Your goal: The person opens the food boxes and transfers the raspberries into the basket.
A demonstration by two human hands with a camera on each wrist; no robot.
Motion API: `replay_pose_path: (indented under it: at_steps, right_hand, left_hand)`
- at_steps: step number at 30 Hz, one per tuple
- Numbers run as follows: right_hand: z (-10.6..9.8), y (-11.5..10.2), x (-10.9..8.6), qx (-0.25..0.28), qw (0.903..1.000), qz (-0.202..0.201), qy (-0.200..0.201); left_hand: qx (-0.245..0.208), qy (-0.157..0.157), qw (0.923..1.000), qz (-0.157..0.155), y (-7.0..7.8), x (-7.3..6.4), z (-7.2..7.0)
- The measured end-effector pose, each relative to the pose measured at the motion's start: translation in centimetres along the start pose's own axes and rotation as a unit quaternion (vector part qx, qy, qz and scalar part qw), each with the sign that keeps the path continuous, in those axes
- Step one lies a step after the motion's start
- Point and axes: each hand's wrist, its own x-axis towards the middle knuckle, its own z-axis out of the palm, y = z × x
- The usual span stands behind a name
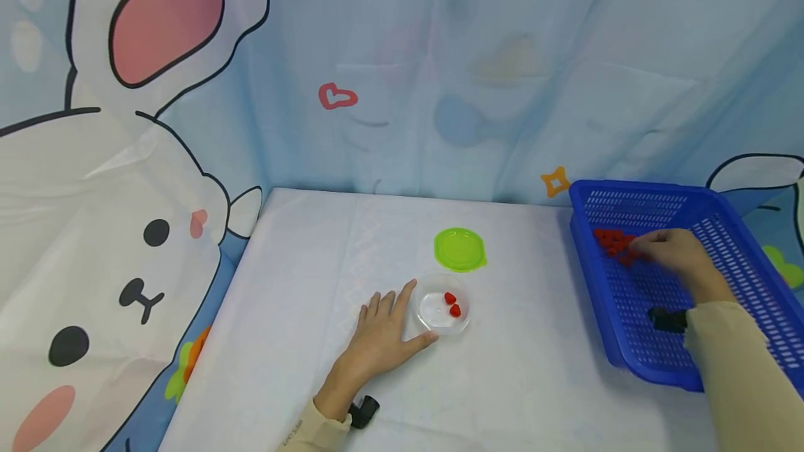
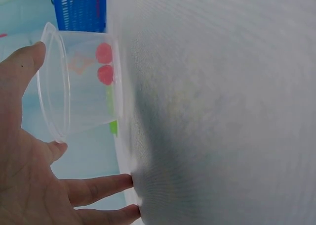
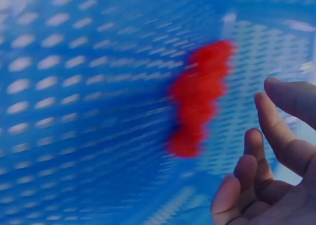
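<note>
A clear round plastic cup (image 1: 433, 309) stands on the table with two small red pieces (image 1: 455, 310) at its bottom. My left hand (image 1: 383, 344) spreads beside it, thumb and forefinger at the rim (image 2: 53, 86); two other fingertips touch the tablecloth in the left wrist view. Over at the right, my right hand (image 1: 678, 257) reaches into a blue mesh basket (image 1: 593, 305), close to a heap of small red pieces (image 1: 611, 239). The right wrist view shows its bent fingers (image 3: 279, 131) apart from the blurred red heap (image 3: 200, 99), with nothing visible between them.
A green lid (image 1: 460, 250) lies flat behind the cup. The white table (image 1: 515, 382) stretches between cup and basket. A light blue printed curtain (image 1: 402, 138) hangs along the back edge, and a white cartoon animal (image 1: 113, 215) covers the left side.
</note>
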Motion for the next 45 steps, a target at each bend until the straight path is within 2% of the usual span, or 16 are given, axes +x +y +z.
replay_pose_path:
  at_steps: [7,15,21,27,31,36,41,45]
  right_hand:
    - [-0.1,-6.0,-3.1,-0.028,0.9959,-0.083,0.021]
    - [2.1,-12.5,-7.1,-0.033,0.9846,-0.168,0.034]
    - [4.6,-15.6,-8.6,-0.03,0.9716,-0.234,0.022]
    - [7.9,-17.0,-8.5,0.007,0.9602,-0.279,-0.007]
    - [10.4,-17.3,-7.7,0.029,0.9533,-0.298,-0.042]
    - [13.3,-17.5,-6.4,0.056,0.9469,-0.294,-0.118]
    - [15.5,-17.5,-5.1,0.068,0.9285,-0.303,-0.203]
    - [16.9,-17.8,-4.1,0.05,0.9113,-0.316,-0.259]
  left_hand:
    - [0.002,-0.001,1.0,-0.001,0.0,-0.1,-0.1]
    - [0.007,0.007,0.9999,0.005,0.0,-0.2,-0.1]
    - [0.005,0.007,1.0,0.003,0.0,-0.2,-0.1]
    - [0.005,0.007,1.0,0.004,0.1,-0.2,-0.2]
    - [0.005,0.008,0.9999,0.004,0.1,-0.2,-0.2]
    - [0.006,0.005,1.0,0.001,0.1,-0.2,-0.2]
    - [0.005,0.002,1.0,0.002,0.1,-0.2,-0.2]
    - [0.008,0.0,1.0,0.005,0.1,-0.1,-0.2]
